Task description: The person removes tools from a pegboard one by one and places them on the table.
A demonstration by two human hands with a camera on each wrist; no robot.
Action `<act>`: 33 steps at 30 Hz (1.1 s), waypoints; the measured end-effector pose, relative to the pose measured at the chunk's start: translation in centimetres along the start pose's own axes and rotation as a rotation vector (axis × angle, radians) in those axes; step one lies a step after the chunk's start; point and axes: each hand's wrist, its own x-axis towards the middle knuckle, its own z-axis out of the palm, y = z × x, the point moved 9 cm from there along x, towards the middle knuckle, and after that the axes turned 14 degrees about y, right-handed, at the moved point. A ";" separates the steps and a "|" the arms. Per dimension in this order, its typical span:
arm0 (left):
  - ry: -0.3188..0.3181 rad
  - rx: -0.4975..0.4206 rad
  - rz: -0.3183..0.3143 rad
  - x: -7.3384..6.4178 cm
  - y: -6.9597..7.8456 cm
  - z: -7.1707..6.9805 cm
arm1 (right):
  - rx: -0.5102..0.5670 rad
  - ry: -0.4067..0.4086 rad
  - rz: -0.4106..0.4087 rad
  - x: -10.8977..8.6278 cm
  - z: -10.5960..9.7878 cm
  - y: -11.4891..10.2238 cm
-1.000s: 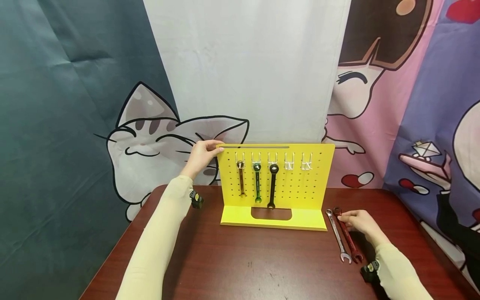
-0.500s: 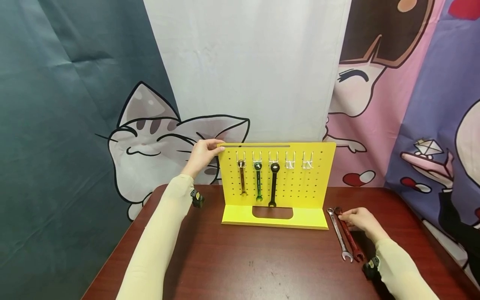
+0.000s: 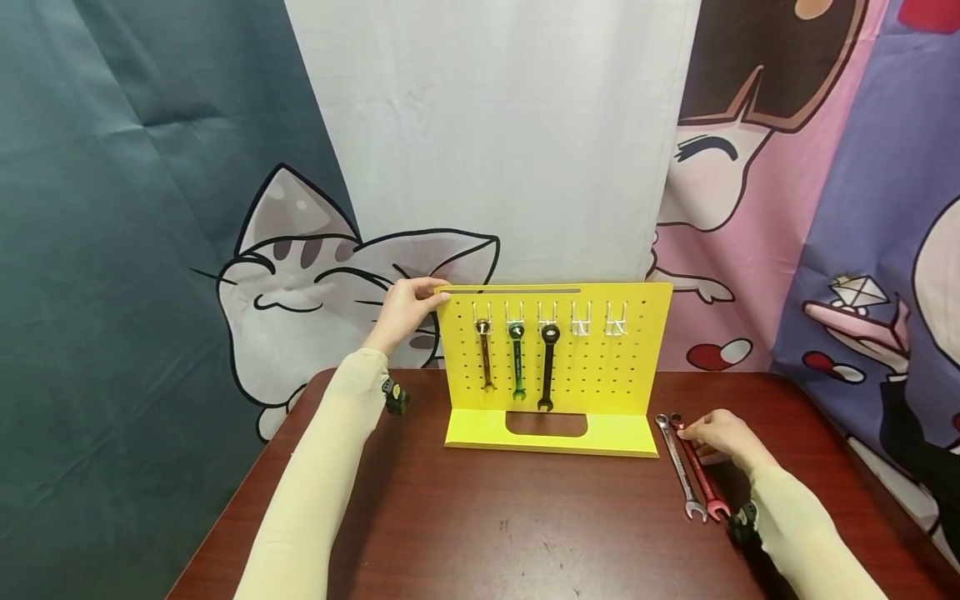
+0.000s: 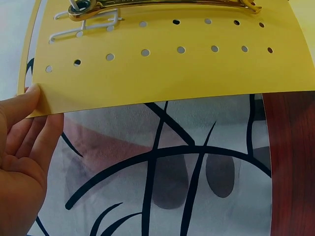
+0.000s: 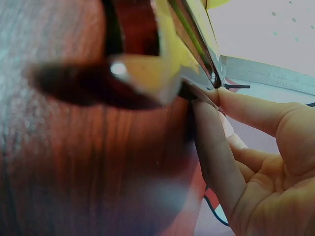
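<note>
My left hand (image 3: 405,310) pinches the upper left corner of the yellow pegboard (image 3: 600,375), thumb in front and fingers behind, as the left wrist view shows. My right hand (image 3: 726,437) pinches the red combination wrench (image 3: 701,479) near its ring end, between thumb and fingertips. In the right wrist view, the wrench's blurred open end (image 5: 142,83) looms close to the camera over the tabletop. Just left of it lies a silver combination wrench (image 3: 681,468). On the board hang a bronze-coloured wrench (image 3: 485,358), a green wrench (image 3: 517,367) and a black wrench (image 3: 548,371).
Two white double hooks, one of them at the right (image 3: 616,321), carry no wrench. The pegboard's yellow base (image 3: 480,429) stands on the dark red wooden table (image 3: 480,517). A printed cartoon curtain (image 3: 495,150) hangs behind the table.
The head view has shifted slightly. My right hand has risen a little at the red wrench, whose open end now looks brighter. My left hand keeps its hold on the board's corner.
</note>
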 end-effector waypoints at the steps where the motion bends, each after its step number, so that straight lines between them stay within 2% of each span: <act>1: 0.001 -0.002 -0.001 0.0 0.0 0.0 | -0.002 -0.004 0.003 0.0 0.0 0.1; 13: 0.003 -0.001 -0.011 -0.1 -0.1 -0.1 | 0.011 -0.022 0.008 0.0 0.2 0.0; 23: 0.007 -0.024 -0.006 -0.1 0.0 0.0 | 0.000 0.032 0.006 -0.2 0.0 -0.1; 33: 0.011 -0.021 -0.015 -0.1 -0.3 0.0 | -0.020 0.042 0.010 0.0 0.0 0.0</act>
